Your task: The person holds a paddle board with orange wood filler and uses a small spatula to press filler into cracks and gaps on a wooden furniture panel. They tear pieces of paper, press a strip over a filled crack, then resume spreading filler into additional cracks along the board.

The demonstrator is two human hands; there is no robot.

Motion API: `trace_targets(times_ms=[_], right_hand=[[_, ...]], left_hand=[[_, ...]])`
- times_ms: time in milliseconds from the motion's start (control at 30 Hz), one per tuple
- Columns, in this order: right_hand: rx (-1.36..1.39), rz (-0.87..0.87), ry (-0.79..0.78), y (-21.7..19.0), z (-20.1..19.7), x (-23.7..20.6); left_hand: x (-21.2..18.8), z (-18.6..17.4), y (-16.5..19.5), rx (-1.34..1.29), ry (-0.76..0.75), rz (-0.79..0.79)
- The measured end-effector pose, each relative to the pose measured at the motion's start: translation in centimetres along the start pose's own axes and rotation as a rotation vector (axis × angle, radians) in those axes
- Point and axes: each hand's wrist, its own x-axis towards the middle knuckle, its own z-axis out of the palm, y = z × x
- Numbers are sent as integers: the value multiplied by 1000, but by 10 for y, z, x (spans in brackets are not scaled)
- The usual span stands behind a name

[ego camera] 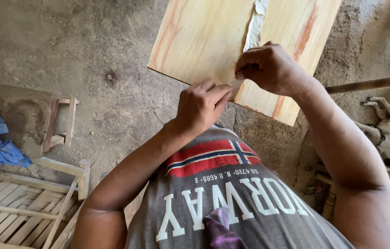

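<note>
Left hand (200, 107): I see its grip pinched shut on a pale strip (255, 25) at the wooden board's (199, 39) near edge.
Right hand (271, 68): its grip is curled closed, pressing the same strip.

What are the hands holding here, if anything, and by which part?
Both hands pinch the near end of a pale strip lying along the wooden board: right hand on top, left hand just below, at the board's near edge.

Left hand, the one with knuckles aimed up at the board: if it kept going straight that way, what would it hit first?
Most likely the near edge of the wooden board, right beside the pale filler strip. The left hand already sits almost against it, close to the right hand; exact depth is unclear.
</note>
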Motion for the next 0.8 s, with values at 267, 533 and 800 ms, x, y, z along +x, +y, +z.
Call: trace_targets(times_ms=[267,533,800], right_hand=[[-223,-56,24,6,8,-5],[-325,-41,65,12,18,-12],[-447,-179,243,14,13,-36]], left_hand=[[-2,12,-5,126,-72,60],[-3,14,-2,187,-88,40],[0,20,-1,301,-179,53]])
